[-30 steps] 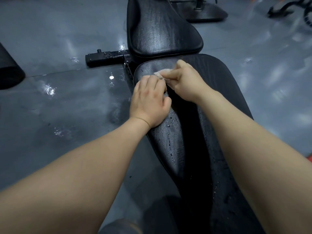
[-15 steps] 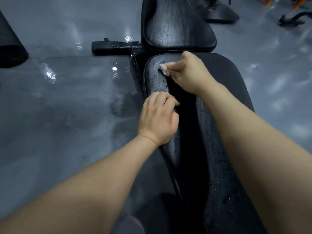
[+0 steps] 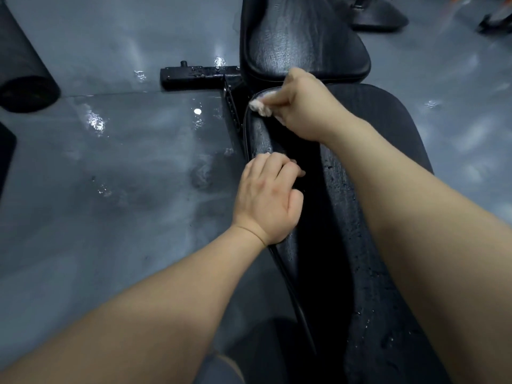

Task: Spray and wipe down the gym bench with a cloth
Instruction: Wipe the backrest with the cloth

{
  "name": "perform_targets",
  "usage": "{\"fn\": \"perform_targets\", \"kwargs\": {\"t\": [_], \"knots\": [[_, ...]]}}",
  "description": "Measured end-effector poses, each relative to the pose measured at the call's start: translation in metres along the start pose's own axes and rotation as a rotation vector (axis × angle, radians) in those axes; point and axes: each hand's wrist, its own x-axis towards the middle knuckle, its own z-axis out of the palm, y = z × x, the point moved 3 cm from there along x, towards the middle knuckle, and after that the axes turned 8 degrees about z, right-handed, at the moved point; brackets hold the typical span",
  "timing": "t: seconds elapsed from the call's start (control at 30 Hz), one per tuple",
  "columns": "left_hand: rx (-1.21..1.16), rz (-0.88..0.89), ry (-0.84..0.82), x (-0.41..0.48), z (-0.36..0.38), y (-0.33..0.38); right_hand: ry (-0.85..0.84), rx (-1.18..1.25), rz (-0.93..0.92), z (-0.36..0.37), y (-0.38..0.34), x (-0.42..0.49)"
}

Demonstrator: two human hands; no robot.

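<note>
Grained, droplet-wet black vinyl bench [image 3: 368, 206]; glossy grey floor [image 3: 116, 167].

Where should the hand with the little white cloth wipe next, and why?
Probably drag the cloth back toward you along the bench pad: the right hand holds it at the far corner, and droplets dot the pad nearer you.

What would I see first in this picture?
The long black bench pad running up the middle, shiny and wet. The right hand pinches a small white cloth at the pad's far left corner; the left hand rests on its left edge, nearer.
</note>
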Motion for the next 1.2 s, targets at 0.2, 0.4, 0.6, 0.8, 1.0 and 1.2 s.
{"fn": "perform_targets", "kwargs": {"t": [0.2,0.4,0.6,0.8,1.0,1.2], "knots": [[0.015,-0.014,-0.011,0.002,0.000,0.001,-0.034,-0.062,0.024,0.011,0.000,-0.013],[0.028,0.015,-0.005,0.001,0.000,0.000,-0.077,-0.028,-0.010,-0.005,0.029,-0.075],[0.054,0.010,-0.012,0.000,0.001,0.001,0.022,-0.041,0.092,-0.003,0.027,-0.040],[0.098,0.021,-0.015,0.000,0.002,0.002,0.026,0.007,0.169,-0.002,0.036,-0.089],[0.123,0.023,0.008,0.001,0.003,-0.001,0.021,0.004,0.203,-0.007,0.046,-0.155],[0.197,0.023,-0.012,0.002,0.006,0.000,0.055,-0.104,0.215,-0.008,0.041,-0.138]]}}
